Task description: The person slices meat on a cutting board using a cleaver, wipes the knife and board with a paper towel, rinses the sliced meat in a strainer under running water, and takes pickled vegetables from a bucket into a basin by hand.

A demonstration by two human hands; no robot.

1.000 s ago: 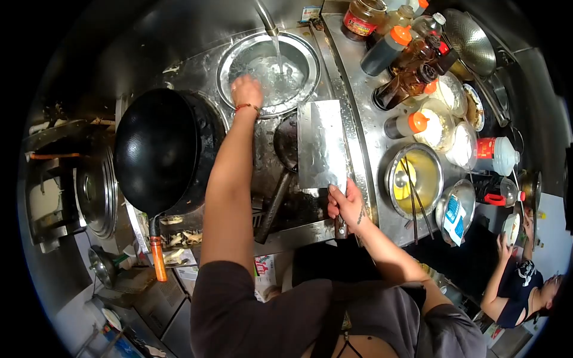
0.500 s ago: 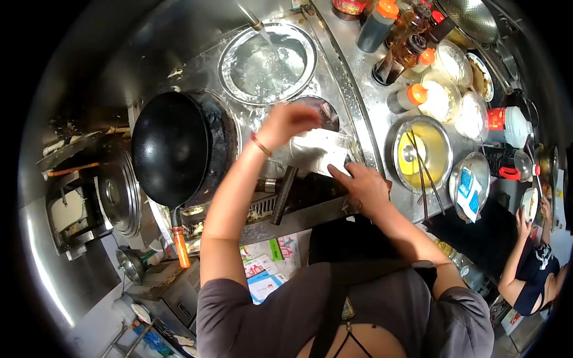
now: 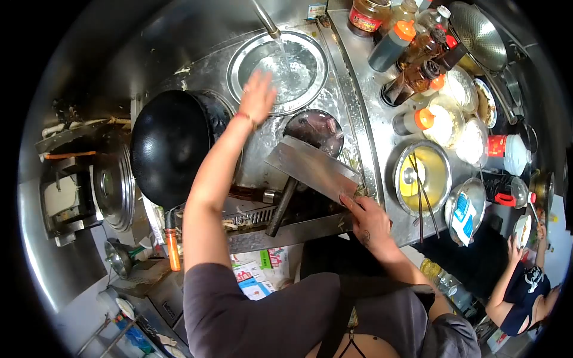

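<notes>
A big knife (image 3: 310,170) in the right hand (image 3: 371,222), a bowl of water by the left.
The knife is wide, flat, grey and shiny, almost a box shape, and it slants over the handle of a dark ladle (image 3: 283,206). The right hand is wrapped around its end. The left hand (image 3: 258,95) is spread wide and holds nothing, at the edge of the round metal bowl (image 3: 322,68).

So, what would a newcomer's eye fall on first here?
Probably the broad cleaver in the right hand, its blade crossing in front of the ladle. Then the big black wok at the left, and water running from the tap into the metal basin, beside the open left hand.
</notes>
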